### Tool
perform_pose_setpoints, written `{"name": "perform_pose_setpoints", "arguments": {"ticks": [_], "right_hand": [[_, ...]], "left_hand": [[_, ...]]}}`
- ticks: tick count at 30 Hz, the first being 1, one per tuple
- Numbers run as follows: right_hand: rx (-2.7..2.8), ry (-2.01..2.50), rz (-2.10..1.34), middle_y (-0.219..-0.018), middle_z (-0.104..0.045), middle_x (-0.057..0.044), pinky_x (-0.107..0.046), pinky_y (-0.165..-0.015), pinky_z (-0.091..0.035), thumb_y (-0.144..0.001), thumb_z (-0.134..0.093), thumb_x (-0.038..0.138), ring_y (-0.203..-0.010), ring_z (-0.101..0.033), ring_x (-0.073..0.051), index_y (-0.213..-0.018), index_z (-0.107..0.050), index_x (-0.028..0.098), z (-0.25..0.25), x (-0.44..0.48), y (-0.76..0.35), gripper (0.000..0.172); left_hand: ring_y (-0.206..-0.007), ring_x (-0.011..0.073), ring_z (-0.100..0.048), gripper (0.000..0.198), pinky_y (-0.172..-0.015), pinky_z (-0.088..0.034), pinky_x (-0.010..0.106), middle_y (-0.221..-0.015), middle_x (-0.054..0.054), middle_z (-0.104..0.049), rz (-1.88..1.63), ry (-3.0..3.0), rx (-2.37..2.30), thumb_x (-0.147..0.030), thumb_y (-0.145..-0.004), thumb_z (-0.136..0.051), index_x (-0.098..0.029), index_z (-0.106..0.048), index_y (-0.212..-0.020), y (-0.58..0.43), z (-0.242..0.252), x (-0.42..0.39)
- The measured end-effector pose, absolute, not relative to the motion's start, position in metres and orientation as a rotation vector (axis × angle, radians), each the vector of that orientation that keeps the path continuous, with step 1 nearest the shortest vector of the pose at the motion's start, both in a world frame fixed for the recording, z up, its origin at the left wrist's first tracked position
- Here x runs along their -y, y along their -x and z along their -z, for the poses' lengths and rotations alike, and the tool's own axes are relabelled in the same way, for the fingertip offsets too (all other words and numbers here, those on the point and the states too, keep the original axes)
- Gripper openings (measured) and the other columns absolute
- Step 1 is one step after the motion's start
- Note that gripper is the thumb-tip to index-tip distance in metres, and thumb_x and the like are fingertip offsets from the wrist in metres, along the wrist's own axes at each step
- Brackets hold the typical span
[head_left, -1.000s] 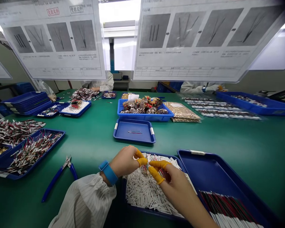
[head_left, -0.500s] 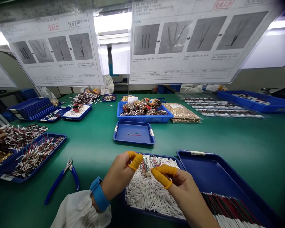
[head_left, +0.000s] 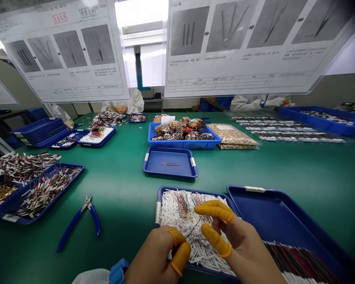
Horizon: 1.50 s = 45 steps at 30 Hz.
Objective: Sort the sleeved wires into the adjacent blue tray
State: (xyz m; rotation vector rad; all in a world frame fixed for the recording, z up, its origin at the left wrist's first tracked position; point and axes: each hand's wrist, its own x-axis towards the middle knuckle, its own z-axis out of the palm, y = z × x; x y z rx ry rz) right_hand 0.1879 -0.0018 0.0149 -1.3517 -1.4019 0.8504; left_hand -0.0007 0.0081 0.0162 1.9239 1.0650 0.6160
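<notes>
My left hand (head_left: 158, 254), in yellow finger cots, is closed in a pinch over the front of a blue tray of white tubes (head_left: 158, 211). A thin dark wire (head_left: 193, 229) slants up from its fingertips. Just to the right, my right hand (head_left: 239, 236) hangs over the same tray, its thumb and forefinger apart with nothing visible between them. Beneath the hands lie many white tubes (head_left: 207, 252). Small bundles of red and green wires (head_left: 182, 203) with metal ends rest on top of them, partly behind my right fingers.
Blue-handled cutters (head_left: 69, 230) lie left of my hands. At right, a larger blue tray (head_left: 263, 213) holds rows of dark and red wires (head_left: 301, 258). A small blue tray (head_left: 154, 169) with a few wires stands ahead. Hanging instruction sheets (head_left: 239, 75) cross the upper view.
My left hand has come down and nearer to me, and a dark wire now shows at its fingertips. My right hand's thumb and forefinger have parted. The view has shifted slightly.
</notes>
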Motion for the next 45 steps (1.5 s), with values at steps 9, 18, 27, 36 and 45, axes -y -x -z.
{"name": "perform_pose_setpoints", "arguments": {"ticks": [9, 18, 27, 36, 45], "right_hand": [[1.398, 1.477, -0.604, -0.084, -0.067, -0.007, -0.038, -0.076, -0.049, -0.08, -0.06, 0.037, -0.082, -0.061, -0.026, -0.08, -0.067, 0.024, -0.002, 0.001, -0.18, 0.015], [1.529, 1.62, -0.736, -0.066, -0.067, -0.003, -0.032, -0.057, -0.048, -0.075, -0.061, 0.047, -0.06, -0.056, -0.021, -0.073, -0.069, 0.023, -0.016, -0.001, -0.199, 0.025], [1.531, 1.444, -0.577, -0.074, -0.065, -0.002, -0.032, -0.065, -0.05, -0.078, -0.061, 0.03, -0.071, -0.06, -0.021, -0.075, -0.065, 0.024, -0.012, 0.0, -0.198, 0.007], [1.238, 1.484, -1.035, -0.065, -0.068, -0.003, -0.03, -0.062, -0.054, -0.068, -0.074, 0.042, -0.066, -0.065, -0.023, -0.079, -0.075, 0.022, -0.017, 0.002, -0.194, 0.023], [1.616, 1.325, -1.015, -0.064, -0.065, -0.001, -0.027, -0.059, -0.052, -0.074, -0.069, 0.029, -0.061, -0.062, -0.019, -0.065, -0.066, 0.022, -0.031, 0.004, -0.191, 0.011]], "left_hand": [[-0.061, 0.0165, -0.053, 0.026, -0.054, -0.038, 0.027, -0.066, 0.007, -0.059, -0.745, -1.946, -0.969, -0.029, -0.085, -0.053, -0.017, -0.063, -0.063, -0.002, -0.013, -0.002], [-0.065, 0.017, -0.055, 0.022, -0.054, -0.039, 0.025, -0.07, 0.008, -0.058, -0.846, -2.047, -1.079, -0.021, -0.087, -0.049, -0.015, -0.064, -0.073, 0.0, -0.007, -0.003], [-0.061, 0.0155, -0.054, 0.021, -0.056, -0.041, 0.024, -0.065, 0.006, -0.06, -0.786, -2.028, -0.928, -0.019, -0.084, -0.053, -0.016, -0.06, -0.065, 0.002, -0.01, -0.002], [-0.071, 0.0205, -0.059, 0.03, -0.066, -0.047, 0.031, -0.075, 0.01, -0.064, -0.933, -1.844, -1.116, -0.036, -0.091, -0.05, -0.014, -0.065, -0.076, 0.008, -0.004, -0.007], [-0.058, 0.0139, -0.048, 0.034, -0.053, -0.038, 0.025, -0.061, 0.002, -0.05, -0.681, -1.654, -0.721, -0.04, -0.086, -0.053, -0.016, -0.056, -0.062, 0.011, -0.029, -0.014]]}}
